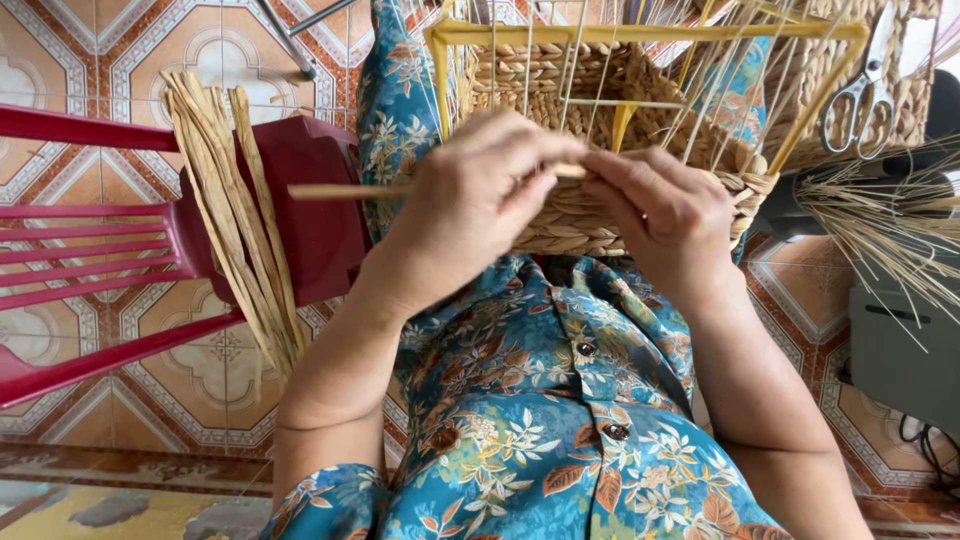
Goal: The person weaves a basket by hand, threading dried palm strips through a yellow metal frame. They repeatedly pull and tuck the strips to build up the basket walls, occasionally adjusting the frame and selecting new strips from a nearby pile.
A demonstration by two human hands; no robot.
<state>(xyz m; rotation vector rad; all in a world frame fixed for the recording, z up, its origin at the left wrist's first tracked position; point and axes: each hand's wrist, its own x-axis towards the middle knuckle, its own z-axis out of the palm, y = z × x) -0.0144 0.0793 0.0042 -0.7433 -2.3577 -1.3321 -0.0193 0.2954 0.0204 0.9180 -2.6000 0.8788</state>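
Both hands sit close together at the near wall of a half-woven tan straw basket (600, 215) built round a yellow wire frame (640, 33), resting on the lap over a blue floral shirt (540, 400).

Left hand (470, 200): fingers closed around a flat tan fibre strand (340, 190), pinched near its inner end. Strand's long axis runs approx. horizontal; free tail sticks out to the left, past the wrist, w/ the worked end (572, 171) at the basket wall between the two hands.

Right hand (665, 210): fingers curled down on the basket's braided rim, tips touching the strand's end just beside the left thumb. Whether it actually grips the strand or only presses it: can't tell. Left hand clearly has more of the strand.

Around: bundle of loose tan fibre strips (240, 220) draped over a dark red plastic chair (200, 240), to the left, near. Metal scissors (860, 95) hang on a second woven basket (900, 60) upper right, well apart. Spray of thin pale straws (890, 230) at right. Patterned tile floor (130, 50) below.
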